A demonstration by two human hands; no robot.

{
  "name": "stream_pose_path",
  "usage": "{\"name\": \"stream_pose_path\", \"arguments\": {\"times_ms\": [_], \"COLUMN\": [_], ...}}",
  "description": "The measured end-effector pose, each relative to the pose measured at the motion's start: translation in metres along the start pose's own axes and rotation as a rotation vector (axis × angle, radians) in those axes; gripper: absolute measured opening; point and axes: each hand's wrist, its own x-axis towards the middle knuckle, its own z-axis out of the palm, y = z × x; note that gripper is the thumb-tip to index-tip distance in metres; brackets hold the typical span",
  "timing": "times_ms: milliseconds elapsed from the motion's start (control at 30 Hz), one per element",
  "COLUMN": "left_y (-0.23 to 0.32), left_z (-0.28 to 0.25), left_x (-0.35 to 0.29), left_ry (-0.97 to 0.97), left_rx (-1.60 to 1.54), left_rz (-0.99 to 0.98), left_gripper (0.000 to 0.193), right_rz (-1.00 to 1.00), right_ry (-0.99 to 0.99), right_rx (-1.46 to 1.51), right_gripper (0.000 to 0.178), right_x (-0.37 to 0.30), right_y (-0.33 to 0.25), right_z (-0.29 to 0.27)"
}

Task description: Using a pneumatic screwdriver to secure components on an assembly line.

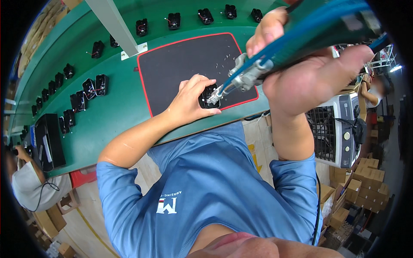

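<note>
On the dark mat [176, 64] with a red border, my left hand [191, 98] grips a small black plastic housing [204, 101] between thumb and fingers. My right hand [297, 88] is wrapped round a large powered screwdriver [301, 43] with blue hoses. The tool slants down to the left, and its metal nozzle [214, 98] reaches into the housing. Whether the tip touches a screw inside cannot be made out. Small bright pieces, probably screws, lie scattered on the mat beyond the housing.
Several similar black housings [174, 20], some with red wires, line the green bench [116, 101] at the back and left. A metal post [114, 23] rises behind the mat. A black bin [48, 142] stands left, an air cooler [340, 129] right. Other people sit at both sides.
</note>
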Motion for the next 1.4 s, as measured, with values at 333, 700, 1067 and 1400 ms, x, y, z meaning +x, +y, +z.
{"name": "stream_pose_path", "arguments": {"times_ms": [333,700,1067,1400], "left_y": [0.011,0.004,-0.004,-0.012], "left_z": [-0.003,0.0,-0.004,-0.232], "left_x": [0.002,0.003,-0.002,-0.023], "left_ry": [0.03,-0.007,-0.038,0.127], "left_rx": [-0.018,-0.105,-0.035,0.73], "left_rz": [-0.053,-0.083,-0.067,-0.209], "left_gripper": [0.078,0.076,0.075,0.081], "right_rz": [0.094,0.139,0.237,0.077], "right_ry": [0.204,0.233,0.265,0.211], "right_rx": [-0.337,-0.357,-0.26,-0.164], "right_gripper": [0.105,0.11,0.106,0.093], "right_x": [-0.02,-0.023,-0.02,0.018], "right_y": [0.036,0.038,0.045,-0.056], "right_z": [0.001,0.003,0.008,-0.024]}}
